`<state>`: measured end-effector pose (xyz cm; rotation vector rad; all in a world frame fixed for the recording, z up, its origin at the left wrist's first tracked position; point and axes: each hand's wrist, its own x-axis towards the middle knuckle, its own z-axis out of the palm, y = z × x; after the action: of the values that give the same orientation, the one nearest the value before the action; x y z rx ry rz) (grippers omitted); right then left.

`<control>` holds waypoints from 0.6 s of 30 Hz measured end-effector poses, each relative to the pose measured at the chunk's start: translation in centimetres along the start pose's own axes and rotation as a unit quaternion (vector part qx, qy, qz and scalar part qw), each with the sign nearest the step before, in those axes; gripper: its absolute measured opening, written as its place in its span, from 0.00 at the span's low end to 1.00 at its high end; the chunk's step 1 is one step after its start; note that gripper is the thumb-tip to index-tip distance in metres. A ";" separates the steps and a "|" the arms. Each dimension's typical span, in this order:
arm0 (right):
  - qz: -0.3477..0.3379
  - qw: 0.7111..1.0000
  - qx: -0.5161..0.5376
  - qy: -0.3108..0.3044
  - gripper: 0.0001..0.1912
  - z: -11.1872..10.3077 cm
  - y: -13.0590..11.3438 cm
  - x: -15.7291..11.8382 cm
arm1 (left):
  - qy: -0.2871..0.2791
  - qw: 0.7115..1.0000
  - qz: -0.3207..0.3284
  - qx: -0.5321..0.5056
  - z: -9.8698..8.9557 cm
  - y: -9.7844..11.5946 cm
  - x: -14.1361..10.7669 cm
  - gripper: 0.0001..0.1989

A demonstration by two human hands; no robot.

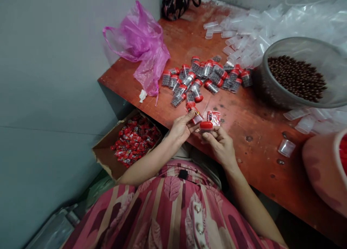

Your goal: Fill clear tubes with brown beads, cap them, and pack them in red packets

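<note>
Over the table's front edge, my left hand (182, 129) pinches a small red printed label (197, 118) between thumb and fingers. My right hand (222, 147) grips a small clear jar with a red cap (206, 125), cap up, close beside the label. My fingers cover much of the jar's body. Another red label (214, 118) lies on the table just behind the jar. Beyond my hands is a loose heap of filled, red-capped jars (189, 78), dark balls showing through their clear walls.
Right of the heap stands a grey translucent bowl (271, 79) of dark brown balls, with empty clear jars (244, 46) piled behind it. A pink tub (317, 165) sits at the right edge. A pink plastic bag (146, 42) lies at left, above a cardboard box (105, 153) of red-labelled items.
</note>
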<state>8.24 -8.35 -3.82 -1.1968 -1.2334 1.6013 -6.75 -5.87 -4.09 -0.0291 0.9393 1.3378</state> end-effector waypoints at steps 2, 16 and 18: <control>-0.008 0.999 -0.029 0.016 0.14 0.0 0.2 0.1 | -0.010 1.000 -0.005 0.001 0.2 -0.2 -0.1 0.10; -0.015 0.998 -0.041 0.054 0.16 0.0 0.7 0.3 | -0.070 0.995 0.026 0.068 1.0 -0.9 -0.7 0.17; -0.008 0.998 -0.013 0.054 0.16 0.0 0.7 0.5 | -0.082 0.993 0.028 0.083 1.0 -0.8 -0.5 0.19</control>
<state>8.06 -8.09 -4.60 -1.2698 -1.1948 1.4926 -5.48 -6.03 -3.53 0.2330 0.9147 1.2873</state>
